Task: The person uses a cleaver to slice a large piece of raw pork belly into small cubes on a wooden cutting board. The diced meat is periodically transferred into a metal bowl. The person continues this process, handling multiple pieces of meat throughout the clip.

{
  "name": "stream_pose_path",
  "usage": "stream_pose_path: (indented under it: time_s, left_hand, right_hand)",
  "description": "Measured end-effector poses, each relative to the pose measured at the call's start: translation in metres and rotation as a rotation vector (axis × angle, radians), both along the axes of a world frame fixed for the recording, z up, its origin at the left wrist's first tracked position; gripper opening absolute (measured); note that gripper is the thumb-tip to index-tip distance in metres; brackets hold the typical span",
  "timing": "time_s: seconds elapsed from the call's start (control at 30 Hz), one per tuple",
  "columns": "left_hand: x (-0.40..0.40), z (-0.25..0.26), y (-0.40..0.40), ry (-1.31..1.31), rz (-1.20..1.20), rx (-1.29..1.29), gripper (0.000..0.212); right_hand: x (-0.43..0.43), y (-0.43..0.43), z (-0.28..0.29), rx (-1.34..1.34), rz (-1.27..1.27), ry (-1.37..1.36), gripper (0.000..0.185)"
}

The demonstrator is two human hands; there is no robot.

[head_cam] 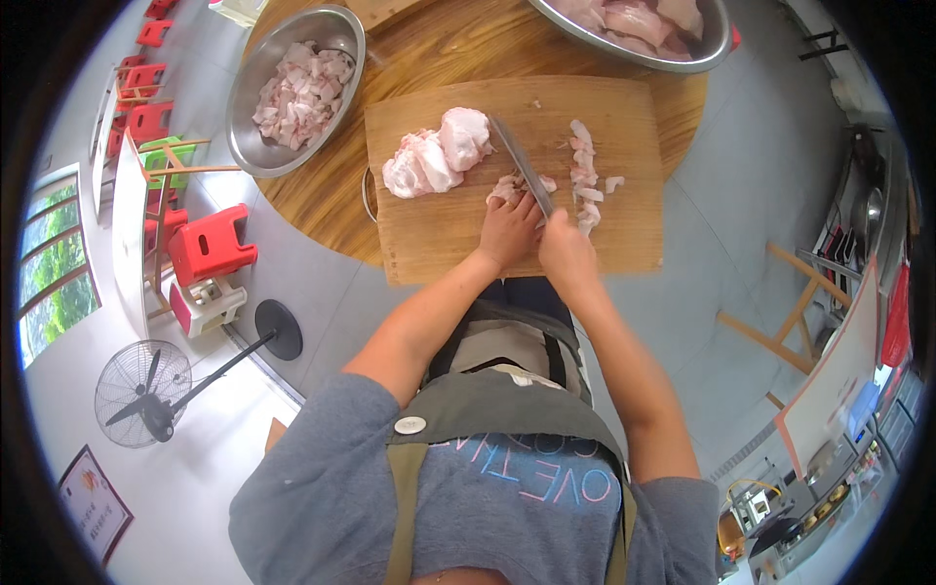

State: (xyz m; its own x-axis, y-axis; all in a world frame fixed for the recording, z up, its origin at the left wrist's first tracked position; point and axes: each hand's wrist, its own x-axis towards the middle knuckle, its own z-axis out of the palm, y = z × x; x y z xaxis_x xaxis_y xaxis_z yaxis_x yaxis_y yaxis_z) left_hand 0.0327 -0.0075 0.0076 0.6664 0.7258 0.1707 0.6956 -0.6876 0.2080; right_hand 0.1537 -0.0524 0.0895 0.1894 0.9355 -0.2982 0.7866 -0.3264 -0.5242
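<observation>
On the wooden cutting board [453,241] my left hand [510,228] presses a piece of raw meat [506,189], its fingers over the near side. My right hand [569,252] grips the handle of a knife [523,164], whose blade points away and to the left, beside my left fingertips. Small cut bits touch the blade's right side. Larger chunks of pale raw meat [437,152] sit at the board's left. A row of cut meat pieces [584,172] runs along the right part, with one small piece [614,183] beside it.
A metal bowl of cut meat [349,44] stands left of the board on the round wooden table [314,212]. Another metal bowl [658,64], with large meat pieces, is at the far right. Red stools [212,245] and a standing fan [146,398] are off to the left.
</observation>
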Motion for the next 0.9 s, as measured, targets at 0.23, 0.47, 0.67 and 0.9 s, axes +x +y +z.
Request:
stream_pose_path:
  time_s: [0.23,0.47,0.67,0.9]
  left_hand:
    - [-0.019,0.02,-0.011,-0.201,0.006,-0.08,0.056]
    - [-0.028,0.033,-0.022,-0.323,0.17,-0.054,0.046]
    - [0.002,0.012,-0.023,-0.337,0.385,0.03,0.034]
    - [0.011,-0.006,-0.016,-0.231,0.352,-0.116,0.06]
  right_hand:
    - [0.021,0.032,-0.009,0.09,-0.249,0.15,0.023]
    - [0.028,-0.032,0.029,0.142,-0.308,0.627,0.051]
    - [0.009,-0.076,0.022,-0.026,-0.13,0.355,0.053]
    - [0.011,-0.054,0.008,0.023,-0.07,0.337,0.052]
